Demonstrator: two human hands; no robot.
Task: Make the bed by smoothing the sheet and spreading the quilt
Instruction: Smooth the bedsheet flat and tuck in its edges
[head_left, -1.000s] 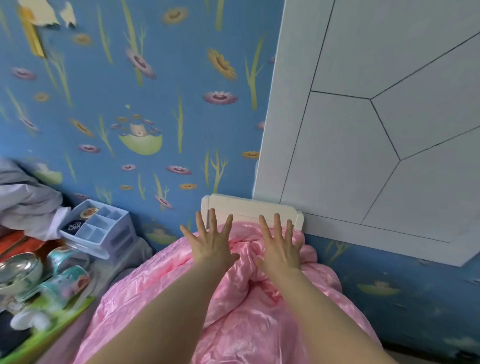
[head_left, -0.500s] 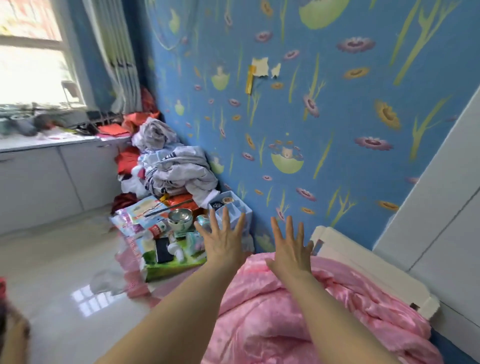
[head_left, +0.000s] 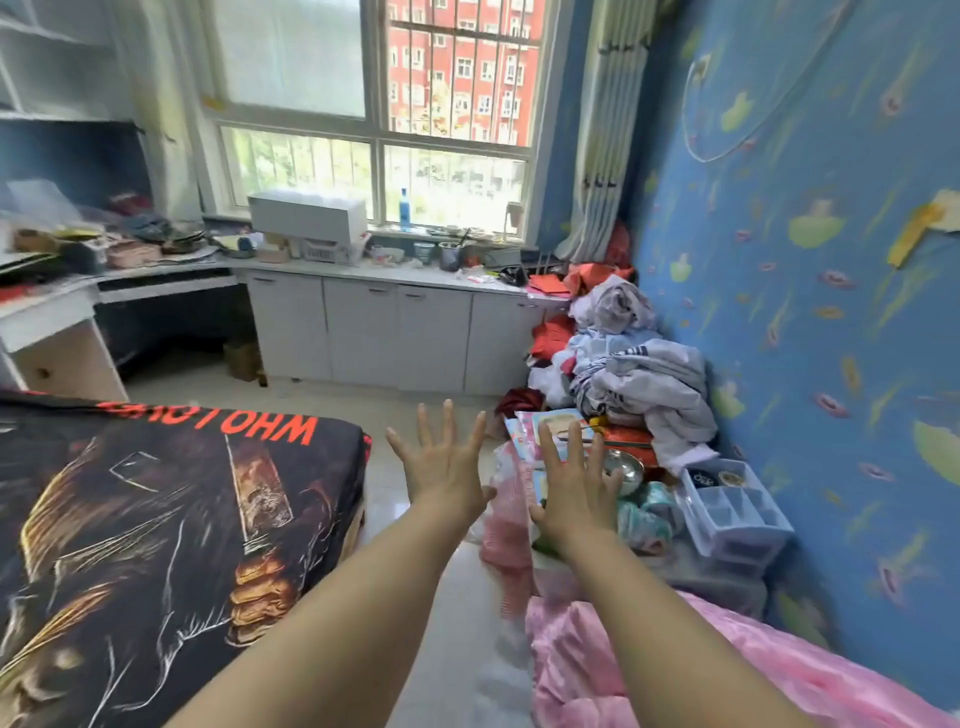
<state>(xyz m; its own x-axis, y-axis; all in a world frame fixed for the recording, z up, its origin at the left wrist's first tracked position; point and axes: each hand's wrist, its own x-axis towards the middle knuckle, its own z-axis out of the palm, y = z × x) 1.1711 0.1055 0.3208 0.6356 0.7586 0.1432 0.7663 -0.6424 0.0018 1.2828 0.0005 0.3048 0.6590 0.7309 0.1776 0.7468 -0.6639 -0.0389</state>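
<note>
Quilt (head_left: 675, 670) sits as a crumpled pink satin heap low beside the blue wall (head_left: 810, 312); what carries it is hidden. Both hands are up over the floor (head_left: 410, 525), left hand (head_left: 447, 478) and right hand (head_left: 576, 499) side by side but apart, fingers fanned straight, gripping nothing. Across the gap, the black printed sheet (head_left: 156, 519) lies fairly flat out to the bed's far corner, so the quilt probably needs carrying over and spreading there.
</note>
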